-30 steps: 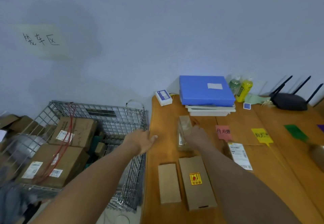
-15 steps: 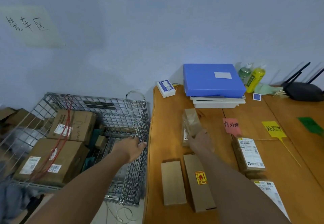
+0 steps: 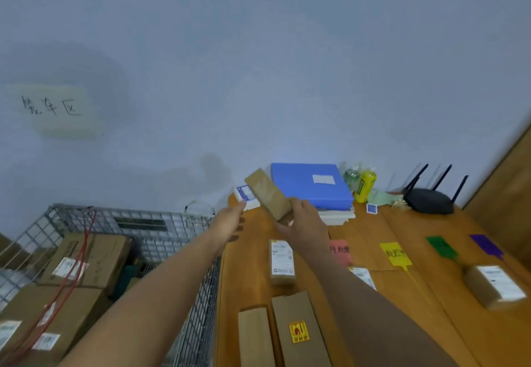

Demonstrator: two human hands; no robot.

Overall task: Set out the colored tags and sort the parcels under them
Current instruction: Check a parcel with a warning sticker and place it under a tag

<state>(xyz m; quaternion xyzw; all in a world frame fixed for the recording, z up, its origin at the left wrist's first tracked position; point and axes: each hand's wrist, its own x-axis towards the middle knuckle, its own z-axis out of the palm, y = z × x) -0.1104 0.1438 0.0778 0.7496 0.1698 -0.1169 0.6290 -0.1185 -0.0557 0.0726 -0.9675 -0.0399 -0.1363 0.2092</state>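
Note:
My right hand (image 3: 305, 224) grips a slim brown parcel (image 3: 267, 193) by its lower end and holds it tilted in the air above the wooden table (image 3: 402, 303). My left hand (image 3: 228, 221) reaches up beside it, fingers straight, fingertips near the parcel's left side. Four tags lie in a row on the table: pink (image 3: 340, 251), yellow (image 3: 395, 253), green (image 3: 441, 247), purple (image 3: 487, 244). A labelled parcel (image 3: 281, 261) lies left of the pink tag. Two long brown parcels (image 3: 298, 329) (image 3: 254, 335) lie at the near edge. Another labelled parcel (image 3: 495, 284) sits below the green and purple tags.
A wire cage cart (image 3: 138, 223) holding several cardboard boxes (image 3: 86, 260) stands left of the table. At the table's back are a blue folder (image 3: 310, 184) on white boxes, bottles (image 3: 365, 185), a black router (image 3: 429, 200) and a small white device (image 3: 244, 194). A paper sign (image 3: 54, 110) hangs on the wall.
My right hand has lifted the slim brown parcel off the table and raised it. My left hand left the cart's rim and rose toward the parcel. The view tilted up and right.

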